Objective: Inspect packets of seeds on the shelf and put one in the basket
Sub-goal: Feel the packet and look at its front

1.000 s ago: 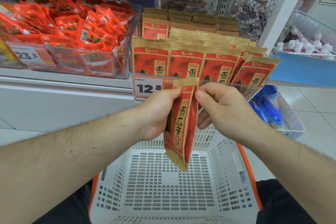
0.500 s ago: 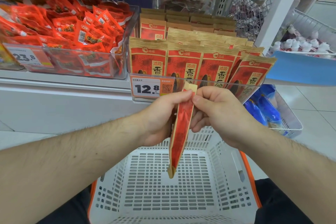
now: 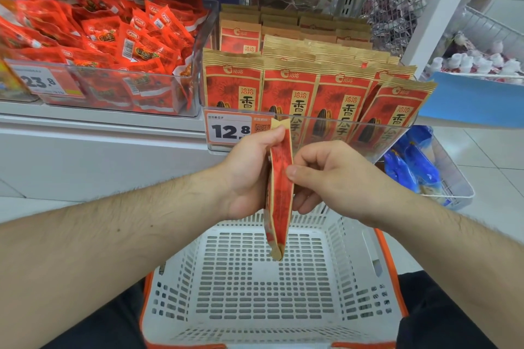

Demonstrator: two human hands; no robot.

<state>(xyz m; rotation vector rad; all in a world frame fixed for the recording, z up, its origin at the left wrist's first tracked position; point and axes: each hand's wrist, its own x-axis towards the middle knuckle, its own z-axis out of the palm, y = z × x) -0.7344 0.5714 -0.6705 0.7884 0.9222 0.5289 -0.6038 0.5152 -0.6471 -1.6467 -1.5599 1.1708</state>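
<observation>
While both hands (image 3: 286,176) pinch packet (image 3: 279,193) | basket (image 3: 354,235) below | price tag (image 3: 229,129) behind

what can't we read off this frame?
- Head view: seed packet is edge-on, so its printed faces are unreadable.
- Left hand fingers hidden behind the packet; right hand grip unclear.
- Basket near rim cut off by the bottom edge.
- Price tag small print too small.

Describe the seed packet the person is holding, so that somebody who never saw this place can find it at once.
Start at the white basket at the bottom. Directly above it, the left hand pinches the top of one seed packet, and the right hand touches its side. Unlike the packets on the shelf, it hangs free, edge-on to the camera.
</observation>
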